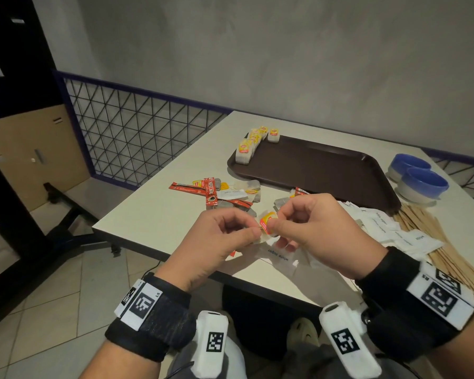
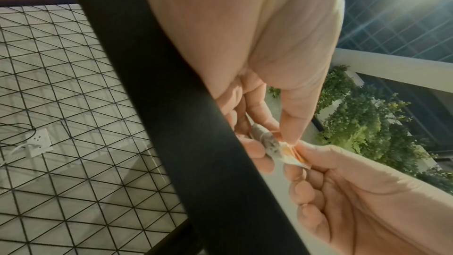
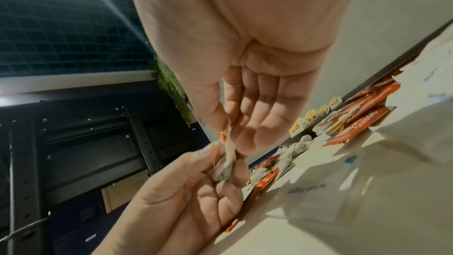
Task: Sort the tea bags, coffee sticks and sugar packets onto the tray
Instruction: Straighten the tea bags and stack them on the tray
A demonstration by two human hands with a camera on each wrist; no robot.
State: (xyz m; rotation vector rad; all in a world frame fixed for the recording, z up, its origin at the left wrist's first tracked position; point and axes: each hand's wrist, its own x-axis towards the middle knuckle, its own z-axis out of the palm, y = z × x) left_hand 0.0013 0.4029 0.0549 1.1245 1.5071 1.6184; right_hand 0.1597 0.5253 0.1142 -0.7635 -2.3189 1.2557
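A loose pile of red coffee sticks (image 1: 211, 191) and tea bags lies at the left of the white table (image 1: 153, 214), near its front edge, outside the tray. Just right of that pile, above the table's front edge, a person's left hand (image 1: 216, 239) pinches a single tea bag (image 1: 267, 228) between thumb and curled fingers (image 2: 263, 154); the left wrist view shows the grey pouch pressed against the fingertips. The right hand (image 1: 318, 228) meets it from the other side, thumb and forefinger pinching the bag's yellow and red paper tag (image 1: 268, 221), the other fingers curled loosely. Both hands hold the same bag clear of the table, between the pile and the sugar packets.

Behind the hands, a dark brown tray (image 1: 340, 173) sits in the middle of the table. A row of yellow-tagged tea bags (image 1: 253, 142) stands along its far left corner; the rest of the tray's surface shows bare. Under and to the right of the right hand, white sugar packets (image 1: 400, 231) printed "white sugar" spread across the table in front of the tray. Beside them, at the table's right front edge, lies a bundle of wooden stir sticks (image 1: 443, 242). Farther right, beside the tray's right end, 2 blue-rimmed bowls (image 1: 422, 181) rest touching each other. Black straps with printed markers wrap both wrists.
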